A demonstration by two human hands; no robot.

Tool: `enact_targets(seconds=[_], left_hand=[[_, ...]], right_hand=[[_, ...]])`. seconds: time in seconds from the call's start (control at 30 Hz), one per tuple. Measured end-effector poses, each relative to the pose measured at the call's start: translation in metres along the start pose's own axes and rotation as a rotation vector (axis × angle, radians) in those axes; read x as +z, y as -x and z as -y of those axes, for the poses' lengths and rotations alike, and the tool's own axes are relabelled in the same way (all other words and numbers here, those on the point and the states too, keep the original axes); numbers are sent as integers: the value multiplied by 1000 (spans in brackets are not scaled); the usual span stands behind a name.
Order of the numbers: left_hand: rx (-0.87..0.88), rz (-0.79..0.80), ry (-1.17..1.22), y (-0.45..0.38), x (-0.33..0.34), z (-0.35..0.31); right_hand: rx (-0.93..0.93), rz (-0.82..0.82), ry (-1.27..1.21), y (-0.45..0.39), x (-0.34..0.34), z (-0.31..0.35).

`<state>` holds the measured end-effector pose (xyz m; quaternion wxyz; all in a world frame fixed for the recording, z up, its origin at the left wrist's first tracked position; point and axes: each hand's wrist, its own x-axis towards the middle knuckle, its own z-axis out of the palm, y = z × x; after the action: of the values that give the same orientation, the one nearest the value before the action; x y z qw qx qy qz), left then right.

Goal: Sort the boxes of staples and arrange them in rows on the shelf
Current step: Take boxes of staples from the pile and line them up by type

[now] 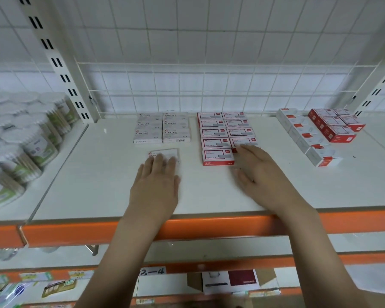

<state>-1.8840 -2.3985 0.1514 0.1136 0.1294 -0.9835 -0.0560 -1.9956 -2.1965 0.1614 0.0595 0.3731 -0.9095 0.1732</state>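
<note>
You're well along: beyond your fingers the white rows (161, 128) and red rows (226, 130) stand squared. Your left hand (156, 183) presses flat fingers on a loose white box (165, 153); your right hand (259, 172), fingers relaxed, touches a red box (243, 143). The far-right stacks (320, 132) look unsorted.

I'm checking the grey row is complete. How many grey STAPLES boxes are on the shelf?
7. Six sit in a two-column block at the back, three per column; more could be stacked beneath. The seventh box lies in front of the left column, under the left hand's straight fingers.
</note>
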Motion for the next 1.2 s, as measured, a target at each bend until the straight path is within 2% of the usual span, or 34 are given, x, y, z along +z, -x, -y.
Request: enact_targets(seconds=[0.1, 0.37, 0.8, 0.97, 1.07, 1.2], left_hand=[[-40, 77, -52, -5, -5, 9], [-86, 137, -83, -23, -5, 37], [-32, 125, -84, -28, -7, 43], [-68, 145, -80, -27, -11, 40], [-116, 155, -114, -26, -15, 29], [-84, 66, -66, -27, -23, -6]], right_hand=[[19, -11, 1, 1, 1, 1], [80, 13, -7, 0, 1, 12], [98, 6, 9, -1, 4, 12], [85, -6, 50, -3, 2, 6], [137, -58, 57, 2, -5, 3], [216, -84, 80, 15, -17, -8]])
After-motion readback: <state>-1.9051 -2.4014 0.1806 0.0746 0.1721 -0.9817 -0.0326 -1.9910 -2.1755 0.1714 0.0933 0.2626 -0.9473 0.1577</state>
